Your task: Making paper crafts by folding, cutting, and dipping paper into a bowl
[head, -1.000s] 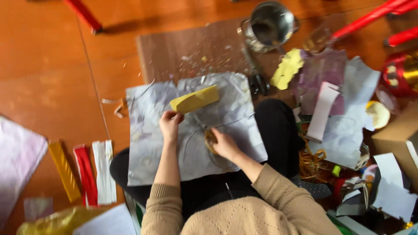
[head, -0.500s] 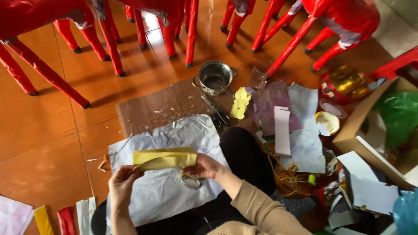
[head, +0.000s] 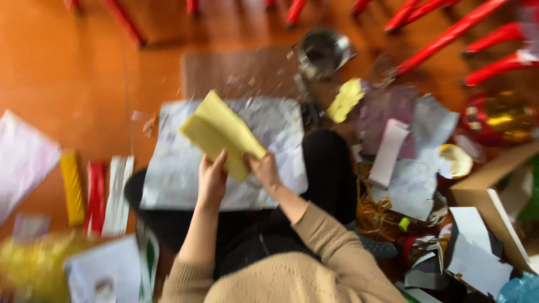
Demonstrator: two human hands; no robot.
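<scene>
Two hands hold one folded yellow sheet (head: 222,132) in the head view: the left hand (head: 211,180) and right hand (head: 264,171) both pinch its near lower edge, so it lifts clear of the grey paper (head: 224,163) beneath the grip. Its long axis slants from upper left down toward the right hand.

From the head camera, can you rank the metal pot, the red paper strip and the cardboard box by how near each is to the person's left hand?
From the left hand:
1. Red paper strip, on the floor to the left, nearest.
2. Metal pot, up and to the right, beyond the grey sheet.
3. Cardboard box, far right edge, farthest.
</scene>
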